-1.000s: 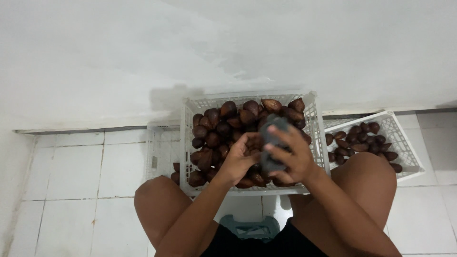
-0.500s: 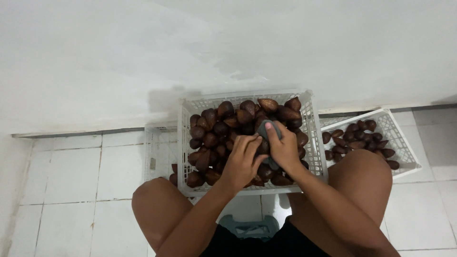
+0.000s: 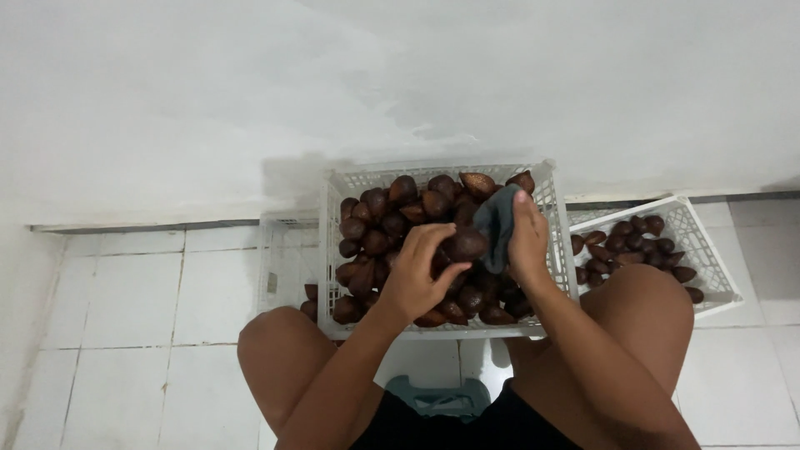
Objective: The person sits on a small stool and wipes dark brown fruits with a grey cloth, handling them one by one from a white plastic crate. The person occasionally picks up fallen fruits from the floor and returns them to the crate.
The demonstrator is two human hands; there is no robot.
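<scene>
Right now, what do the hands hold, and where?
Left hand grips a brown scaly fruit by its side with fingertips; right hand holds a grey cloth bunched against it.

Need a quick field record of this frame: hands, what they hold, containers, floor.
left hand: grips one brown scaly fruit above the middle crate
right hand: holds a grey cloth against that fruit
middle crate: white plastic lattice, heaped with the same brown fruit
right crate: white, tilted, a shallow layer of fruit
left crate: white, partly hidden behind the middle one, contents mostly unseen
floor: white tiles, meets a white wall
seat: grey-green stool between the knees
</scene>
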